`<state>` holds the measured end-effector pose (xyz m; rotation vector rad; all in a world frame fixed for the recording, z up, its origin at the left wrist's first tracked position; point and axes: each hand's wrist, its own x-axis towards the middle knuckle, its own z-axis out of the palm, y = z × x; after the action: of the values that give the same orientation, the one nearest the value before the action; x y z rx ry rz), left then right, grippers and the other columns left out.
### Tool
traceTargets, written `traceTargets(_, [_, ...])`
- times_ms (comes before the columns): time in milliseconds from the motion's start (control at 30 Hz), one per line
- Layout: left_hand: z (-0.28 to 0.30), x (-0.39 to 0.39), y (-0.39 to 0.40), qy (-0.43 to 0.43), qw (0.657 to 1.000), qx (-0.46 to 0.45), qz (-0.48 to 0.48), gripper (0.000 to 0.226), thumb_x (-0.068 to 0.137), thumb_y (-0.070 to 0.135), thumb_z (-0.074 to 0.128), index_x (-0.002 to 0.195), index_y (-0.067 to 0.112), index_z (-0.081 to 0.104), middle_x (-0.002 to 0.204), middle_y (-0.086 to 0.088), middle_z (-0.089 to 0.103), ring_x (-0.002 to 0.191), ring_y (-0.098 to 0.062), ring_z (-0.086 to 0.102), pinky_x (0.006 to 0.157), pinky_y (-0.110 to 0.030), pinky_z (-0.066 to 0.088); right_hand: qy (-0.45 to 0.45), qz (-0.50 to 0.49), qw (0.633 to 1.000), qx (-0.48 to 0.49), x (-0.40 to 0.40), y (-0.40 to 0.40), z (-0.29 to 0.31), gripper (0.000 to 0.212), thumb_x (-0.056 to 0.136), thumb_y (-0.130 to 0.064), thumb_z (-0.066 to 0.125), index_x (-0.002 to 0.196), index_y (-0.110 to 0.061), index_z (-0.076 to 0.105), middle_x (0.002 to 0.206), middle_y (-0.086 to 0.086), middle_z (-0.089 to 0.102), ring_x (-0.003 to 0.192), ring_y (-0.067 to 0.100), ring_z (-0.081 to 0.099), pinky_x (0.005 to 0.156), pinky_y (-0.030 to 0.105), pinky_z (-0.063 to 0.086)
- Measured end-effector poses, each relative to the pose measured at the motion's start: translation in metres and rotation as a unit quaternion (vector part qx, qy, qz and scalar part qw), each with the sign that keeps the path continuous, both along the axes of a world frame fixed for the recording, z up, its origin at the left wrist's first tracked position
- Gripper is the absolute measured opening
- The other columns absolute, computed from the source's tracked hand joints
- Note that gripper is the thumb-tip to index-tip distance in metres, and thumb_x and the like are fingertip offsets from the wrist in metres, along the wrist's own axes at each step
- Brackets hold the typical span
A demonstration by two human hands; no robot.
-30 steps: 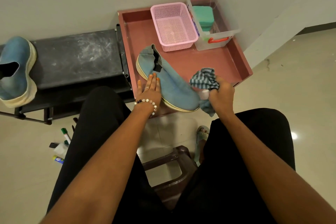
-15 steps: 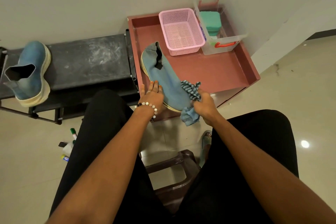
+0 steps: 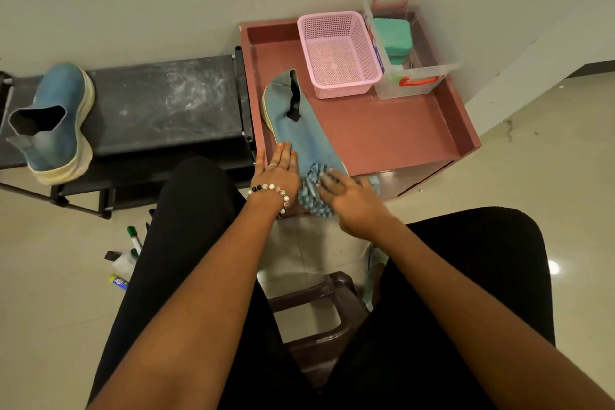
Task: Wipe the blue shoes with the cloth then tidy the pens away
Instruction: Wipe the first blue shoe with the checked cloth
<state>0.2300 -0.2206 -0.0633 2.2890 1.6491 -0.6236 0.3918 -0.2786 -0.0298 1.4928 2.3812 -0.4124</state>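
One blue shoe (image 3: 299, 130) lies in the pink tray (image 3: 399, 136), its toe towards me. My left hand (image 3: 278, 173) lies flat with straight fingers against the shoe's left side. A striped blue cloth (image 3: 311, 191) covers the toe, and my right hand (image 3: 346, 196) presses on it with fingers spread and straight. The second blue shoe (image 3: 55, 123) stands on the black bench (image 3: 159, 103) at the left. Several pens (image 3: 133, 240) lie on the floor by my left leg, partly hidden by it.
A pink mesh basket (image 3: 336, 53) and a clear box (image 3: 412, 76) holding a green block stand at the back of the tray, against the wall. A dark brown stool (image 3: 319, 296) sits between my legs. Pale tiled floor spreads right of the tray.
My right hand has gone from gripping the bunched cloth at the shoe's right side to pressing it flat on the toe, further left. My left hand stays at the shoe's side.
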Motion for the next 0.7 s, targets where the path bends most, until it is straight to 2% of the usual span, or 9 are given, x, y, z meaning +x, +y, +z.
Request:
traceTargets(67, [-0.001,0.0,-0.001,-0.001,1.0,0.004,-0.002,0.06,0.103,0.028,0.023,0.151,0.008,-0.007,0.157,-0.007,-0.022,0.145,-0.019,-0.018,0.113,-0.054,-0.014,-0.058,0.033,0.998,-0.014,-0.002,-0.007,-0.001,0.063,0.094,-0.01,0.037,0.151,-0.012,0.011,0.16,0.008,0.004,0.147,0.021,0.0,0.113,0.05,0.013])
traceTargets(200, [-0.004,-0.002,0.002,0.002,1.0,0.003,-0.008,0.062,0.103,0.032,0.022,0.151,0.01,-0.01,0.156,-0.004,-0.026,0.144,-0.017,-0.021,0.111,-0.054,-0.017,-0.082,0.055,0.995,-0.008,0.002,-0.014,0.007,0.06,0.094,-0.011,0.038,0.15,-0.012,0.017,0.159,0.007,0.01,0.147,0.019,0.003,0.113,0.058,-0.002])
traceTargets(300, [-0.004,-0.001,0.001,0.007,1.0,0.0,-0.013,0.062,0.103,0.029,0.022,0.15,0.009,-0.012,0.155,-0.005,-0.028,0.144,-0.018,-0.021,0.11,-0.055,-0.018,-0.112,0.073,0.991,0.0,-0.002,-0.011,-0.001,0.058,0.098,-0.013,0.031,0.151,-0.007,0.01,0.159,0.011,0.005,0.147,0.022,-0.002,0.109,0.062,-0.011])
traceTargets(467, [0.0,0.0,0.0,0.021,1.0,0.008,-0.015,0.069,0.097,0.01,0.032,0.15,0.008,-0.013,0.155,-0.006,-0.029,0.145,-0.019,-0.02,0.109,-0.055,-0.018,-0.165,0.049,0.985,0.015,-0.027,0.023,-0.014,0.056,0.102,-0.026,0.02,0.151,-0.006,0.0,0.159,0.011,-0.007,0.146,0.022,-0.014,0.111,0.062,-0.01])
traceTargets(600, [0.003,0.001,-0.002,0.033,0.999,0.009,-0.018,0.068,0.099,0.013,0.031,0.149,0.009,-0.014,0.155,-0.006,-0.028,0.145,-0.018,-0.019,0.11,-0.056,-0.017,-0.131,0.06,0.989,-0.032,-0.02,0.019,-0.01,0.059,0.099,-0.018,0.025,0.151,-0.008,-0.002,0.159,0.009,-0.009,0.146,0.019,-0.014,0.114,0.058,-0.006])
traceTargets(700, [0.002,0.0,-0.001,0.023,1.0,0.003,-0.01,0.061,0.103,0.028,0.022,0.15,0.01,-0.013,0.155,-0.004,-0.027,0.145,-0.017,-0.019,0.113,-0.055,-0.016,-0.108,0.081,0.987,-0.084,-0.001,0.005,0.005,0.065,0.094,-0.009,0.032,0.152,-0.011,0.001,0.16,0.007,-0.006,0.147,0.016,-0.01,0.113,0.061,-0.006])
